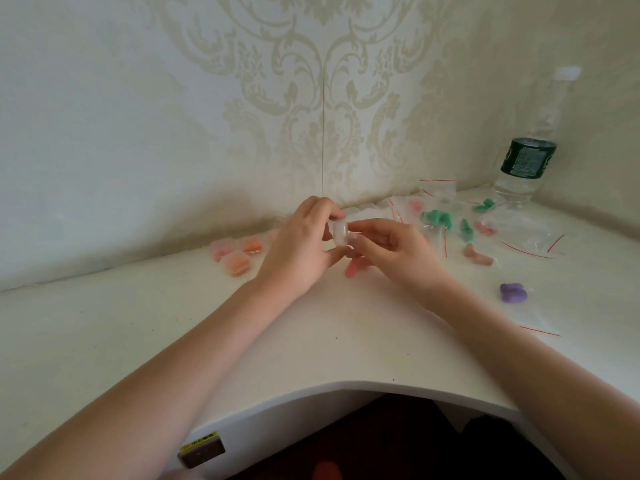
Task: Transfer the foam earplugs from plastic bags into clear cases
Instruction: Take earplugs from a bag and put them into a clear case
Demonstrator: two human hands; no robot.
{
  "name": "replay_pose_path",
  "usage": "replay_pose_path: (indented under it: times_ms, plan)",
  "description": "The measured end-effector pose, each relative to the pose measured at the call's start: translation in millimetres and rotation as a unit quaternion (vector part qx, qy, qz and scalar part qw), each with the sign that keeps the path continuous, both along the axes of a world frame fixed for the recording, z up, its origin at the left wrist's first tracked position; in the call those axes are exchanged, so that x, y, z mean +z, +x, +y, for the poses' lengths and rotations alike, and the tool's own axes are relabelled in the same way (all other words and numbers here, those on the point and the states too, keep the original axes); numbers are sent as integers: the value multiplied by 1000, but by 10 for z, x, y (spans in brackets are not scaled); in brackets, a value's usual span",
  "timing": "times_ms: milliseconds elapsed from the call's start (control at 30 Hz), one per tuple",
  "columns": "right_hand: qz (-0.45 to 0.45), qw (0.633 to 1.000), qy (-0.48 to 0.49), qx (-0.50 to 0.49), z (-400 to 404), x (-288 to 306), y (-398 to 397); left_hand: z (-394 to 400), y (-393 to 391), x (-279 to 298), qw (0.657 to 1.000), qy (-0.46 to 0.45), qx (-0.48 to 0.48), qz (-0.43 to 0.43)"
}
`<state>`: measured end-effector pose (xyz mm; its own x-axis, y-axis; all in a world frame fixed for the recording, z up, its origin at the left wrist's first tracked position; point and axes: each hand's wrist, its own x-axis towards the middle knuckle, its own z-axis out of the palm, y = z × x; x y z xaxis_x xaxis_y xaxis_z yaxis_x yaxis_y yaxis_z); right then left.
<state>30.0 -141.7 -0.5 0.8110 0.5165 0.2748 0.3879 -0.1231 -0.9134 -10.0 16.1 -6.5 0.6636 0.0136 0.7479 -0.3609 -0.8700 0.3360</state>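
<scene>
Both hands meet above the tabletop: left hand and right hand pinch one clear case between their fingertips.

We see soft, even, fairly dim daylight with no hard glare. A diffuse shadow lies along the far edge of the white desk where it meets the wallpapered wall, darkest behind the hands. The whole picture is slightly hazy and low in contrast. The water bottle at far right is washed out toward its cap. Wide-angle distortion bends the desk's near edge into a curve and stretches the forearms at the near corners.
</scene>
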Motion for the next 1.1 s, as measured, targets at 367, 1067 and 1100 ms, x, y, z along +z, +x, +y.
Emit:
replay_pose_path:
  times_ms: [367,1067,1100]
  plan:
    - [13,999,-9,-43,30,1,38,-82,20,-9,999,26,-24,2]
    - [-43,990,-37,-130,-11,-22,158,-8,36,42,764,-597,-118,215]
    - [-62,988,-92,-107,-11,-33,136,10,40,47,769,-595,-112,204]
